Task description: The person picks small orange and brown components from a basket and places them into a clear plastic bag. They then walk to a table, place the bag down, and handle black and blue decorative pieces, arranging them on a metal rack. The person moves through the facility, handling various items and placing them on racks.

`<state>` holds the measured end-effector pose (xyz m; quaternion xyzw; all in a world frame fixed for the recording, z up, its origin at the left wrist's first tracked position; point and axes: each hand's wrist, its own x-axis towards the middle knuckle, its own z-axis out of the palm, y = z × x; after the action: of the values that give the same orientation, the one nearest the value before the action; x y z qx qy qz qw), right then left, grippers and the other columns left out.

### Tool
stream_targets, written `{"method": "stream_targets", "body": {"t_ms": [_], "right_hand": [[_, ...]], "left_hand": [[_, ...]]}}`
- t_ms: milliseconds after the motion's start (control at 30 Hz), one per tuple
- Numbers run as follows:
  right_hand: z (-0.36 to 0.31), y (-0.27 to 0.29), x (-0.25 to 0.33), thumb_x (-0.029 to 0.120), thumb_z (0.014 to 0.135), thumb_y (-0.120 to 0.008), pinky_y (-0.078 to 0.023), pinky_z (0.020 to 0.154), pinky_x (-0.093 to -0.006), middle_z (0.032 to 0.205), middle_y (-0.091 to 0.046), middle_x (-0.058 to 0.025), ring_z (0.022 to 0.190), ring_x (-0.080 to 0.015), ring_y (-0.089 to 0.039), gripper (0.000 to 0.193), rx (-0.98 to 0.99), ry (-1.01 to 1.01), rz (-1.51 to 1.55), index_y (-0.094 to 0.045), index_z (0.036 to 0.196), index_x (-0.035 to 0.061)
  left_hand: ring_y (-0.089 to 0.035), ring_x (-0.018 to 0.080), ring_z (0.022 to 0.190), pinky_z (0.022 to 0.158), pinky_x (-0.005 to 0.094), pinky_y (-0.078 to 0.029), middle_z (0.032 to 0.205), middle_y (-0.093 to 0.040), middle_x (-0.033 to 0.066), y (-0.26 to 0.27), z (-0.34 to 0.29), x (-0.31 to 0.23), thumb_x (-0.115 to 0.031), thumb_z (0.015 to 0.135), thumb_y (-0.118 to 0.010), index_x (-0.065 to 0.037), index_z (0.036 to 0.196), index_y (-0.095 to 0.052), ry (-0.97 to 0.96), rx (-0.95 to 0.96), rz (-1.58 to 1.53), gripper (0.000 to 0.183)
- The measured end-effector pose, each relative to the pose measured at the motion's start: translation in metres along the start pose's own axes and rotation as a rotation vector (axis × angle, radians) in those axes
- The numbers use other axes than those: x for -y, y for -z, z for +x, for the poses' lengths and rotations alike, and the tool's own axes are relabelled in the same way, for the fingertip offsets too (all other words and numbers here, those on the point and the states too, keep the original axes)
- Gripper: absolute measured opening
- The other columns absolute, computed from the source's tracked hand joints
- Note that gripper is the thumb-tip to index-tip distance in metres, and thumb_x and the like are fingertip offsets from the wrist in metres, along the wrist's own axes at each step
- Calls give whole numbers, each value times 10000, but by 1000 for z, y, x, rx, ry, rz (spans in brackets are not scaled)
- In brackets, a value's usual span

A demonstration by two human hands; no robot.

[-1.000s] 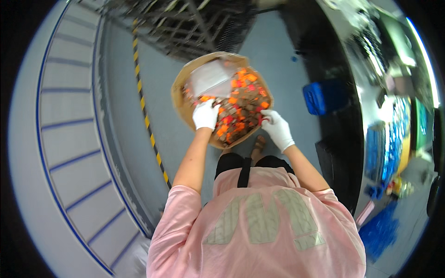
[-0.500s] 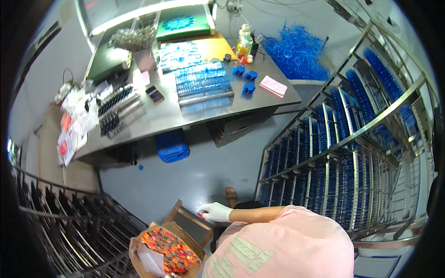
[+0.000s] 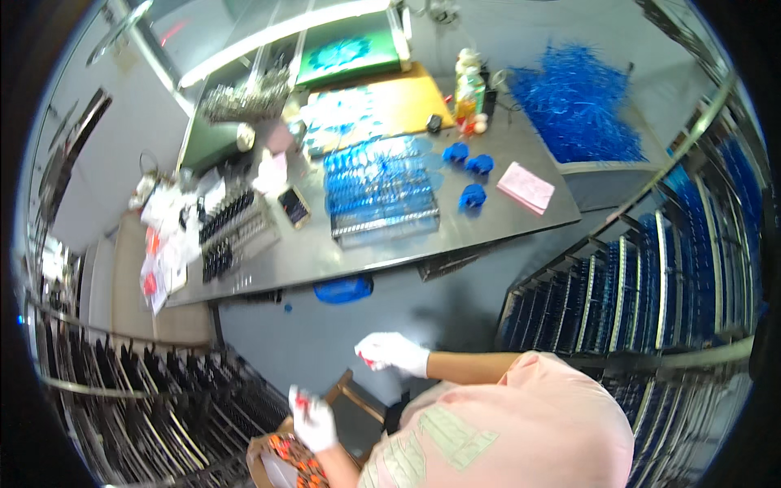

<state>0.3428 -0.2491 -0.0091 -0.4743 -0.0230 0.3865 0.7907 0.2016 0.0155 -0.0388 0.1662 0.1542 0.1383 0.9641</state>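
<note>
My left hand (image 3: 313,423), in a white glove, is raised above the cardboard box (image 3: 257,462), its fingers closed on a small red piece (image 3: 302,401). Orange, red and brown small pieces (image 3: 294,457) fill the box, along with a pale sheet. Also gloved in white, my right hand (image 3: 395,356) is ahead and to the right of the left one, over the floor. Its fingers are pinched around a small red piece (image 3: 367,361), mostly covered by the glove. The exact kind of the red pieces is too small to tell. Both hands are apart from the steel table.
A wooden-framed stool (image 3: 358,411) stands beside the box. The steel table (image 3: 301,260) bears a rack of clear blue discs (image 3: 382,183), blue clusters (image 3: 472,197), a phone (image 3: 294,206) and pink paper (image 3: 526,189). Loaded racks flank me: dark left (image 3: 154,407), blue right (image 3: 618,285).
My left hand has risen out of the box with a red piece. My right hand has shifted slightly rightward. The view has moved, so the table sits lower and further right.
</note>
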Motion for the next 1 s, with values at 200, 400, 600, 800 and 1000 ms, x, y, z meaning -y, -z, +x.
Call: {"method": "stream_targets", "body": {"t_ms": [200, 400, 600, 800, 1000], "right_hand": [[27, 14, 67, 151, 1036, -522, -495, 766, -243, 1028, -629, -61, 883, -112, -597, 283, -25, 174, 317, -573, 1275, 8], [69, 22, 115, 143, 1064, -457, -475, 807, -271, 1116, -613, -79, 913, -137, -586, 314, -224, 381, 351, -539, 1329, -4], [164, -22, 124, 178, 992, -517, -328, 1124, -441, 1393, -474, -225, 1306, -369, -456, 481, -470, 896, -920, -435, 1427, -10], [272, -85, 159, 307, 1001, -519, -293, 1154, -452, 1569, -295, -256, 1431, -411, -326, 716, -339, 748, -991, -205, 1558, -17], [347, -107, 188, 31, 863, -646, -425, 1066, -451, 1443, -484, -251, 1275, -435, -519, 605, -233, 910, -1059, -454, 1436, 17]], "left_hand": [[-626, 216, 980, 831, 295, -538, 1184, -627, 131, -130, 101, 90, -6, 926, -561, -18, 1342, -534, 263, 78, 108, 417], [-656, 247, 905, 776, 328, -568, 1107, -648, 116, -200, 165, 104, -114, 935, -552, -43, 1269, -580, 467, 106, 2, 343], [-650, 257, 976, 876, 370, -527, 1101, -675, 95, -193, 260, 117, -268, 991, -559, -69, 1154, -641, 331, 69, 291, 270], [-678, 256, 884, 783, 335, -554, 1017, -733, 62, -178, 389, 64, -323, 1022, -556, -104, 1117, -718, 602, -285, 52, 289], [-643, 189, 810, 696, 297, -583, 806, -620, 51, -179, 516, -97, -243, 949, -582, -49, 960, -632, 411, 7, -480, 200]]}}
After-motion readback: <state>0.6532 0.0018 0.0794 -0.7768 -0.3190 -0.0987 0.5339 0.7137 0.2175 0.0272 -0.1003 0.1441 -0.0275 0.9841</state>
